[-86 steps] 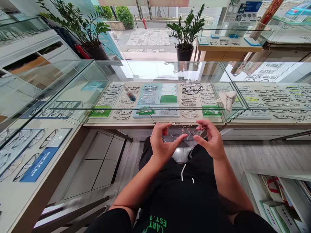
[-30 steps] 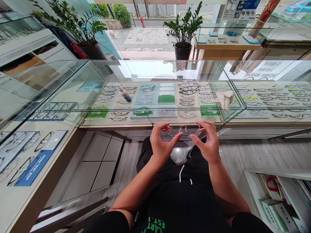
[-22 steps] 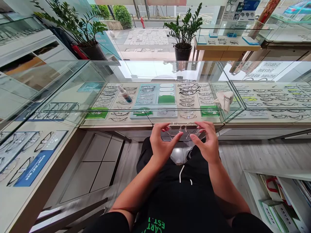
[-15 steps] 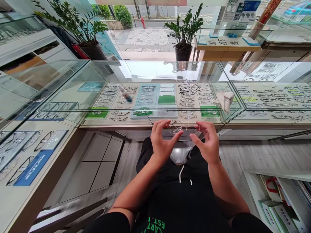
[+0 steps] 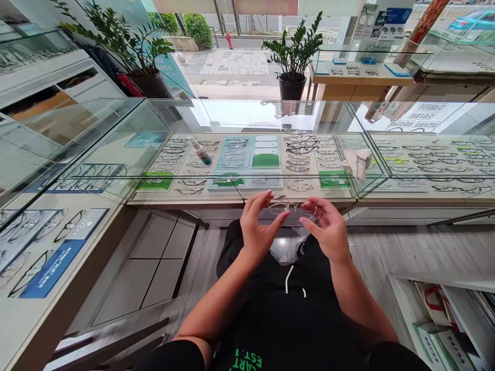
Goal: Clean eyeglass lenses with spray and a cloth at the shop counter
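Observation:
A pair of thin-rimmed eyeglasses (image 5: 293, 204) is held up in front of me, just before the counter's front edge. My left hand (image 5: 258, 226) grips its left side between thumb and fingers. On the other side my right hand (image 5: 328, 226) pinches the right rim, its fingers partly behind the lens. On the glass top beyond stand a small spray bottle (image 5: 201, 153) with a blue lower part, to the left, and a crumpled whitish cloth (image 5: 358, 161), to the right.
The glass display counter (image 5: 247, 114) holds many eyeglass frames and green cards. Another case with a blue leaflet (image 5: 54, 268) runs along my left. Potted plants (image 5: 293, 82) stand beyond the counter. A low white shelf (image 5: 436, 281) with folders is at lower right.
The eyeglasses have tilted slightly between my hands, and my right fingers have shifted a little on the right rim. The whole view has moved slightly.

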Available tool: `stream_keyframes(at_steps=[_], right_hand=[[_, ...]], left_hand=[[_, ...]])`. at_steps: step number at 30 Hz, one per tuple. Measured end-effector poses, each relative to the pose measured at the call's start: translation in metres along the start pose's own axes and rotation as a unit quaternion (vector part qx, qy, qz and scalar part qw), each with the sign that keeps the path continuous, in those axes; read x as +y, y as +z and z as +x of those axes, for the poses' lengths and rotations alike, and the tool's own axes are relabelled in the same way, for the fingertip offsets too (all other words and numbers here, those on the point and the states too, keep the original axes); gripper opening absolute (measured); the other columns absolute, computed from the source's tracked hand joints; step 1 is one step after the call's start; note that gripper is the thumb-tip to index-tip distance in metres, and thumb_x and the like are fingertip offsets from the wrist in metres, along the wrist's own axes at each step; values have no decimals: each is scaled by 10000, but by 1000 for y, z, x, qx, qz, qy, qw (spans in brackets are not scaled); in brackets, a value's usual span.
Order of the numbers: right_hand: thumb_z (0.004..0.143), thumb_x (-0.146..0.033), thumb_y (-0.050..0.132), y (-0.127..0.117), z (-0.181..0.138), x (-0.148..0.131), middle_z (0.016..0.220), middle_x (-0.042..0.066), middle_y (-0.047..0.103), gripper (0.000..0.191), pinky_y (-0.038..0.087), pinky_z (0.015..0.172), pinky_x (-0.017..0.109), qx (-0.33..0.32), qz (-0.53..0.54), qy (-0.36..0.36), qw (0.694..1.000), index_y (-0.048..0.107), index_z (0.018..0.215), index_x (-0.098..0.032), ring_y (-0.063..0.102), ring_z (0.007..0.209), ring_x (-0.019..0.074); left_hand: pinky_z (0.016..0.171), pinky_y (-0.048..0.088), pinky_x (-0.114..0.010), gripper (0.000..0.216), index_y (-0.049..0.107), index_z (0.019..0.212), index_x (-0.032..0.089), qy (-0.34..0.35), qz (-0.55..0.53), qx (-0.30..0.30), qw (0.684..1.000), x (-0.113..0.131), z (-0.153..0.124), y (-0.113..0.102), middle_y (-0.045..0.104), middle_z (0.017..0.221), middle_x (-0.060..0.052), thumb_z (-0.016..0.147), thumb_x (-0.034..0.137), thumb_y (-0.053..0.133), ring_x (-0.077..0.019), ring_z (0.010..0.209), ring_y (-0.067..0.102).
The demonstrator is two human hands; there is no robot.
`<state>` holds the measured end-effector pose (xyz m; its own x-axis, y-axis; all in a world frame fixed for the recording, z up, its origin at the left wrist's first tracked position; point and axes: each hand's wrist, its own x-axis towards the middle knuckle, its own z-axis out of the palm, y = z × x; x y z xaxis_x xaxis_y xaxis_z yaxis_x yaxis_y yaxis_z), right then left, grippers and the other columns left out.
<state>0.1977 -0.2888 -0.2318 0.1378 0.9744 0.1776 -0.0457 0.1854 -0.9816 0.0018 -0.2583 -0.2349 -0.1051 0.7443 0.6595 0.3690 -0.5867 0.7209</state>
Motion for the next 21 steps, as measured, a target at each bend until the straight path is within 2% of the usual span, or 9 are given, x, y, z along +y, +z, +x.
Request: stream_keyframes(at_steps=[3,5,8,10,15,18,21], right_hand=[[900,-370,895,-5,2,-2,1240,55,789,527,584,1161,482,-33,-17,-2,999,708,1390,-319,748,1230,263],[940,-373,847,-9,4,-4,1241,52,786,452,561,1159,473,-72,-60,-10,996,716,1369,-320,736,1231,260],[998,-364,769,-13,9,-8,1156,47,786,155,558,1074,444,-130,-145,-30,980,778,1135,-293,731,1144,253],[1016,-347,739,-13,11,-9,1077,42,771,82,552,1023,430,-148,-175,-38,973,772,994,-275,724,1079,246],[1008,-323,740,-13,12,-4,1119,50,753,76,523,1060,441,-179,-188,-14,966,781,970,-272,720,1115,256],[991,-336,758,-15,13,-1,1186,61,745,85,496,1113,454,-186,-184,5,965,795,952,-271,710,1192,270],[994,-356,752,-16,14,2,1285,70,742,121,465,1171,460,-198,-156,18,968,800,928,-268,683,1294,282]], left_hand=[[1021,690,-427,619,668,1487,288,3,5,-28,1000,-2,2,-4,723,1250,-82,920,331,913,-232,1125,769],[995,693,-413,647,663,1501,302,14,8,-79,997,-4,4,-9,734,1240,-79,909,346,921,-232,1103,775],[1001,684,-407,667,644,1531,324,43,8,-180,983,-6,7,-15,742,1278,-85,920,347,910,-239,1126,775],[1041,670,-417,668,623,1554,332,57,4,-217,975,-6,8,-18,737,1328,-95,941,329,889,-249,1181,765],[1043,671,-426,648,607,1570,344,48,-6,-236,971,-6,8,-21,723,1368,-99,971,295,853,-251,1199,755],[1027,680,-420,639,609,1570,350,23,-29,-247,968,-7,7,-20,718,1346,-91,979,274,840,-236,1157,759],[1064,680,-433,621,611,1574,356,-13,-82,-262,961,-7,6,-19,694,1355,-92,995,257,813,-235,1197,750]])
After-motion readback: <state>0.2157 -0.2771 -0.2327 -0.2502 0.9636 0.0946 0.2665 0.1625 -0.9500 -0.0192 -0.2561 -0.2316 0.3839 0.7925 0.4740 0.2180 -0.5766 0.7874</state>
